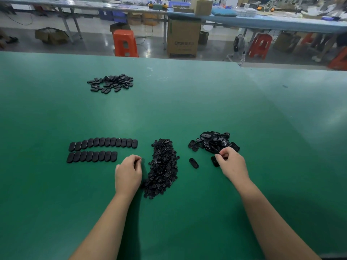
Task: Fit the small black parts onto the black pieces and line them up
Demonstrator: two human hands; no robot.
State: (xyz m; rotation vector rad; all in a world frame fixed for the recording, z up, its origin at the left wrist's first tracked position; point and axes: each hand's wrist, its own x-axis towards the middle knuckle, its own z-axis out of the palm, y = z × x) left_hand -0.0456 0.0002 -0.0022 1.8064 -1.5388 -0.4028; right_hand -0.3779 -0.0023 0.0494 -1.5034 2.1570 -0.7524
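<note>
Green bench mat (169, 109), two finished rows (102, 149) at left. Right hand (231, 163) pinches at the black pieces (214, 142); left hand (128, 171), fingers curled, contents indiscernible, beside the small black parts (163, 167). Pick-up step: next, one piece and one part must meet

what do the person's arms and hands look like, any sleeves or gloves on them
Both forearms are bare right to the bottom edge of the view, with no sleeves showing. The left hand and right hand wear no gloves, and no rings, watch or wristband can be seen.
</note>
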